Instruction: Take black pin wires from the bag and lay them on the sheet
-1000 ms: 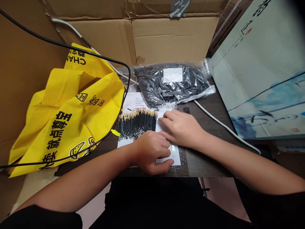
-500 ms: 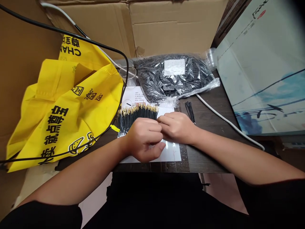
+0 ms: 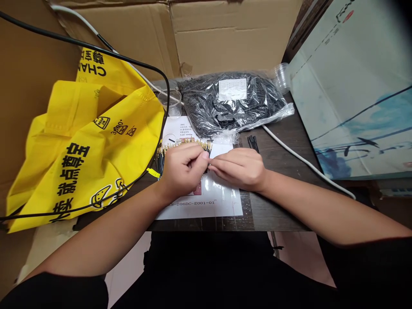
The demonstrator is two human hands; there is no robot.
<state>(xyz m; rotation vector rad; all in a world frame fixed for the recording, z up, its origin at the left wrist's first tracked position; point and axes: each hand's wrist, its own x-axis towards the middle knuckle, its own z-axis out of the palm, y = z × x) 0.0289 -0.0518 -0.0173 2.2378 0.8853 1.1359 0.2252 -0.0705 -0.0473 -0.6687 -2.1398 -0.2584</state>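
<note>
Left hand [image 3: 183, 169]: over the near part of the pin bundle and printed sheet, fingers curled together, thumb toward the right hand.
Right hand [image 3: 238, 169]: on the printed sheet, fingers together, pointing left.
Fingers: left thumb and right fingertips [image 3: 212, 168] touching or just beside each other at the bundle's right end; cannot tell if clamped on a pin.
Pin bundle [image 3: 185, 144]: black, gold-tipped, lying on the printed sheet, mostly under the left hand.
Printed sheet [image 3: 199, 211]: under both hands, glossy film over its near part, on a dark wood-grain table [image 3: 277, 210].
Loose black pins [image 3: 252, 143]: small bunch on the table, beyond the right hand.
Clear plastic bag [image 3: 231, 107]: full of black parts, white label, just beyond the sheet.
Yellow tag [image 3: 153, 173]: left of the bundle.
Yellow fabric bag [image 3: 96, 141]: left of the table.
Clear plastic cup [image 3: 170, 103]: beside the bag.
White cable [image 3: 299, 161]: across the table, right.
</note>
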